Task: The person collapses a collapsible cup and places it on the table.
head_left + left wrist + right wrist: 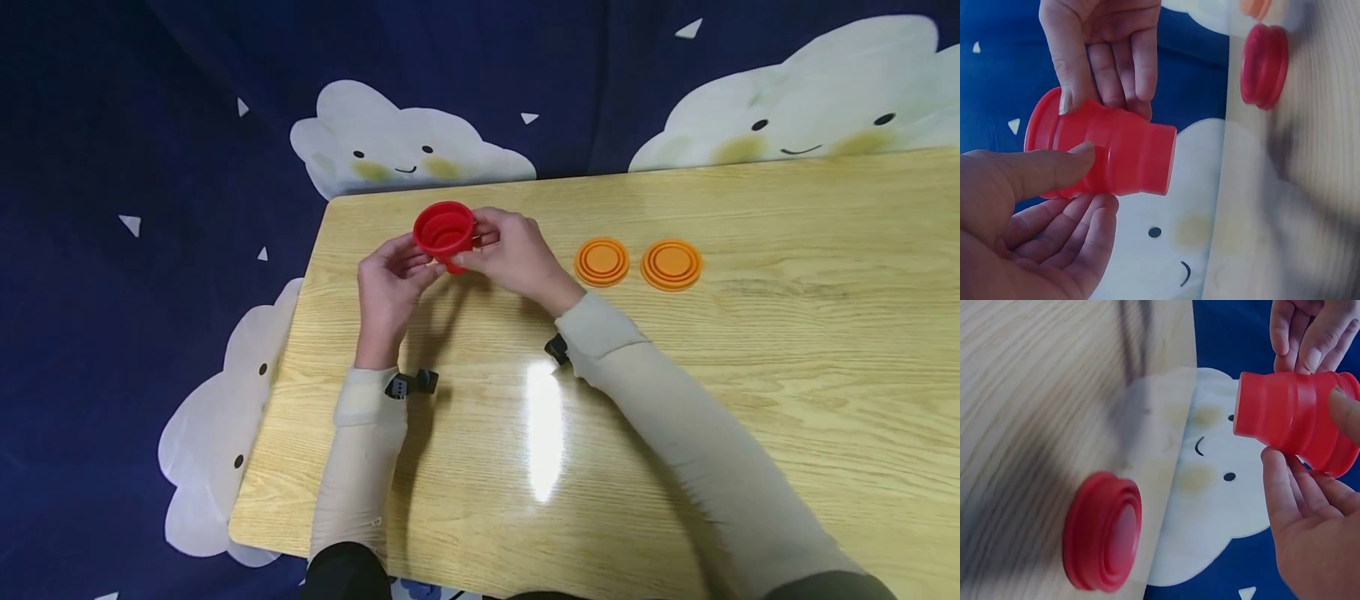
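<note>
A red collapsible cup [444, 229], stretched out into stepped rings, is held up over the table with its wide mouth facing the head camera. My left hand [390, 275] grips it from the left; the left wrist view shows that thumb lying along the cup's side [1129, 156]. From the other side my right hand [517, 254] pinches the cup near its rim, between thumb and fingers. Below the cup, a second red collapsible cup [1104, 531] lies folded flat on the table, visible in both wrist views.
Two orange folded collapsible cups, a left one [602, 262] and a right one [671, 264], lie side by side right of my right hand. The wooden table [787, 375] ends at the left and back, against a dark blue cloth [187, 100] printed with clouds.
</note>
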`<state>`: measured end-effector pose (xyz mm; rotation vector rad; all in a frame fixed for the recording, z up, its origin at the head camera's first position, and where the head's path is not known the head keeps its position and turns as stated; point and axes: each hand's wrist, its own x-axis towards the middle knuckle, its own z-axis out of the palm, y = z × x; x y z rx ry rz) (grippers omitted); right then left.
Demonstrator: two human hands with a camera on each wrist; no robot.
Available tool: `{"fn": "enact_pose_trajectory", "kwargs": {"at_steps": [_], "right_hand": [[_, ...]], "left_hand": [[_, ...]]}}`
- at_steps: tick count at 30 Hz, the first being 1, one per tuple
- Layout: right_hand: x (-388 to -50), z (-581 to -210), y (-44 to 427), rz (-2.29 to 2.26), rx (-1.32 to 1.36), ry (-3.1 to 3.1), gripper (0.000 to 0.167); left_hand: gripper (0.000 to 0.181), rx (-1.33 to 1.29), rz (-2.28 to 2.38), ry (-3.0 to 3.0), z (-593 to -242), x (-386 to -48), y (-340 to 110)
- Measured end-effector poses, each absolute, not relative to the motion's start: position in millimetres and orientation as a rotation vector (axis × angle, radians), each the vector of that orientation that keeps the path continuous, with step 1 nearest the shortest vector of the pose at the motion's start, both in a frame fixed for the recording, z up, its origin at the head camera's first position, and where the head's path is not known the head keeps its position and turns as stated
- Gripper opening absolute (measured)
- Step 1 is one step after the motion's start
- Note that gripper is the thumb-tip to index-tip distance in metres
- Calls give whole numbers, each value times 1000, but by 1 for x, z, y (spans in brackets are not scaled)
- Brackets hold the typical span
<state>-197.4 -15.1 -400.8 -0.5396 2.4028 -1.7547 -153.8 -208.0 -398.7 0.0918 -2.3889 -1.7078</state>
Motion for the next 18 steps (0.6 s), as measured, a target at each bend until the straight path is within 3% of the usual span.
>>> {"fn": "enact_pose_trajectory", "kwargs": {"at_steps": [18], "right_hand": [[-176, -382, 53, -1802, -555, 2422, 59]], "left_hand": [[43, -215, -1785, -2332, -384, -154, -165]]}}
